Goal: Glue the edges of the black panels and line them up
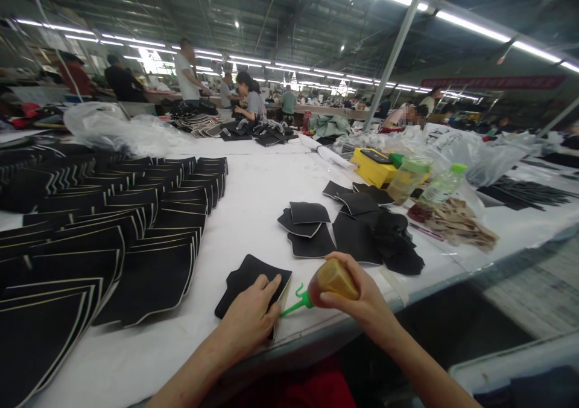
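A black cut fabric piece (244, 275) lies on the white table near its front edge. My left hand (253, 311) rests flat on this piece with the fingers stretched out. In my right hand (362, 299) is a glue bottle (333, 282) with amber contents and a green nozzle, tipped on its side. The nozzle tip meets the piece's right edge, close to my left fingertips. Beyond the bottle lie several loose black pieces (310, 239), some overlapping.
Overlapping rows of black pieces (158, 269) cover the table's left side. At the right stand a yellow box (373, 168), a clear bottle (446, 184) with a green cap, and a crumpled tan cloth (465, 224). Plastic bags (122, 127) and other people are farther back.
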A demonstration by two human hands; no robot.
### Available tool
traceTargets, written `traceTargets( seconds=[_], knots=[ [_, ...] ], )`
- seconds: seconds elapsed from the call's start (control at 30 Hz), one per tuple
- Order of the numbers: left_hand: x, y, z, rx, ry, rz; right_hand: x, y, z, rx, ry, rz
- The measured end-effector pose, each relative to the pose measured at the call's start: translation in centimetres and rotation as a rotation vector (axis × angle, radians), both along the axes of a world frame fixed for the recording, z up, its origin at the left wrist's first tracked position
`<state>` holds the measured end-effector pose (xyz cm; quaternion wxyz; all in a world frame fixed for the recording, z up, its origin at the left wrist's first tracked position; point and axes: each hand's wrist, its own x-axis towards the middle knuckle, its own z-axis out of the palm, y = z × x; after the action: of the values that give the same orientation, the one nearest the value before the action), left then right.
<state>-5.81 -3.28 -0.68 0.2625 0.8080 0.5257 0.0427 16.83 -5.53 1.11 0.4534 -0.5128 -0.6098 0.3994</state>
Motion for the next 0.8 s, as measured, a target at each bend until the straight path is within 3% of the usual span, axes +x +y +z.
traceTargets(
  seconds=[0.07,0.23,0.4,0.57,0.73,0.8],
  knots=[
    [-0.1,-0.1,-0.1,0.013,-0.012,-0.002,-0.1,-0.1,0.1,-0.011,0.026,0.007],
    [-0.3,-0.1,-0.3,0.004,-0.04,0.0,0.0,0.2,0.2,0.072,-0.014,-0.135],
    [-0.3,-0.1,-0.1,0.0,-0.038,0.003,-0.5,-0.8,0.1,-0.061,0.074,0.039],
    [-0.4,-0.2,0.0,-0.006,-0.042,-0.008,-0.6,-0.9,0.0,-0.008,0.045,-0.038],
    [-0.5,-0.4,0.1,-0.017,-0.046,-0.01,-0.5,-1.0,0.0,-0.107,0.138,0.11],
    [-0.5,-0.3,0.1,-0.019,-0.044,-0.011,-0.4,-1.0,0.1,-0.097,0.121,0.105]
  ],
)
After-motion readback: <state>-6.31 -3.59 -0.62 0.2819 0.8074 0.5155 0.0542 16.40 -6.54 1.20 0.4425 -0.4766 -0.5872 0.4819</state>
